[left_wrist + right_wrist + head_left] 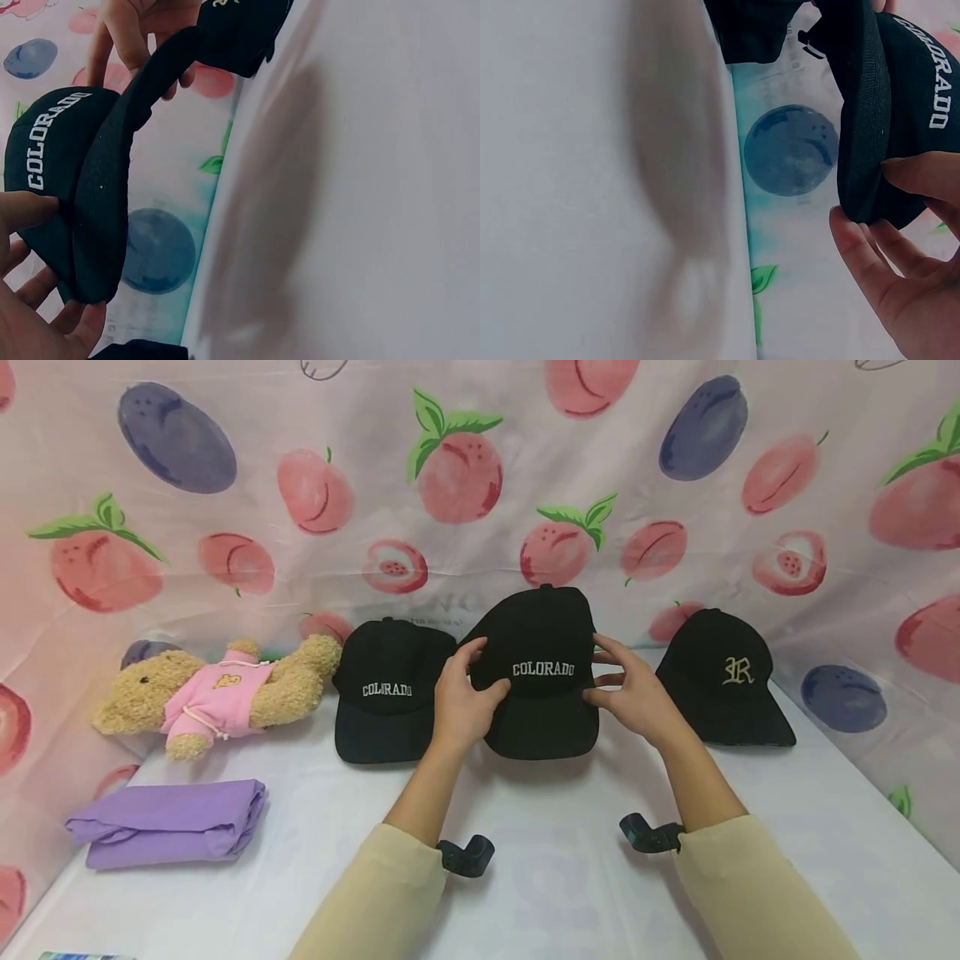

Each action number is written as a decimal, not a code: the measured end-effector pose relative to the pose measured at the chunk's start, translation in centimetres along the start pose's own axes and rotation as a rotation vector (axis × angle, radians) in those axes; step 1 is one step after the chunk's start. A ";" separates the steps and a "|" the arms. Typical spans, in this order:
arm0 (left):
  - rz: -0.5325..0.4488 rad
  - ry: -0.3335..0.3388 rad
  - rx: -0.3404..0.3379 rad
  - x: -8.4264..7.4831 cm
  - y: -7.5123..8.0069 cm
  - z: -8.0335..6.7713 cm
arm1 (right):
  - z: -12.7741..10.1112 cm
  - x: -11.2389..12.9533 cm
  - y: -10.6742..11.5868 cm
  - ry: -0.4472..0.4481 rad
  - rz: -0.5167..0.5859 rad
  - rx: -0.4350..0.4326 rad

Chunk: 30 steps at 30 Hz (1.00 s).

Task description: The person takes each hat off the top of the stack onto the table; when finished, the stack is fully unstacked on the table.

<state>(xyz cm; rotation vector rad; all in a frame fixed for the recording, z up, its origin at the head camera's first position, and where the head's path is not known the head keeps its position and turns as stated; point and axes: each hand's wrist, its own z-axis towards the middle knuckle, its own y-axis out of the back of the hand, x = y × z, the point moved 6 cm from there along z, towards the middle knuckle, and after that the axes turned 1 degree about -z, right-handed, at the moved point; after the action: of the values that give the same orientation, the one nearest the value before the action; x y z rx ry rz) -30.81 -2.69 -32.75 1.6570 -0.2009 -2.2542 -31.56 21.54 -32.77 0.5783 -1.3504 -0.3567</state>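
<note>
Left hand [459, 700]: thumb laid across the front panel and fingers curled round the side of the middle cap [542, 672], gripping it; right hand [628, 689]: fingers and thumb clasping the opposite side of the same cap. Middle cap: black, lettered COLORADO, held between both hands, brim toward the person, at the centre of the white table [555, 868]; wrist views show the brim edge pinched at each side. Second COLORADO cap [386, 693] just left, resting on the table; third black cap [723, 681] to the right. Teddy bear [217, 693] and folded purple cloth [168, 822] further left; fruit-print backdrop [480, 468] behind.
</note>
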 end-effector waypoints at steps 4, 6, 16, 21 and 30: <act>-0.013 0.016 -0.003 0.2 -0.5 0.1 | 0.1 -0.2 0.1 -0.014 -0.013 -0.007; -0.016 0.028 0.001 0.3 -0.8 0.1 | 0.2 -0.4 0.2 -0.022 -0.018 -0.008; -0.022 0.061 0.019 0.5 -2.1 0.4 | 0.3 -1.3 1.0 -0.010 -0.049 -0.006; -0.025 0.080 0.018 0.7 -2.9 0.5 | 0.4 -1.7 1.4 -0.015 -0.057 -0.003; -0.003 0.108 0.023 0.7 -3.8 0.7 | 0.7 -2.5 1.6 -0.022 -0.080 -0.008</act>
<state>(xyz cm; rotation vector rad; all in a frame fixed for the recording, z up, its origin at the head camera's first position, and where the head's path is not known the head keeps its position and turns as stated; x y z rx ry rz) -32.36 0.52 -34.34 1.7863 -0.1990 -2.1650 -32.83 24.10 -33.72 0.6241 -1.3493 -0.4341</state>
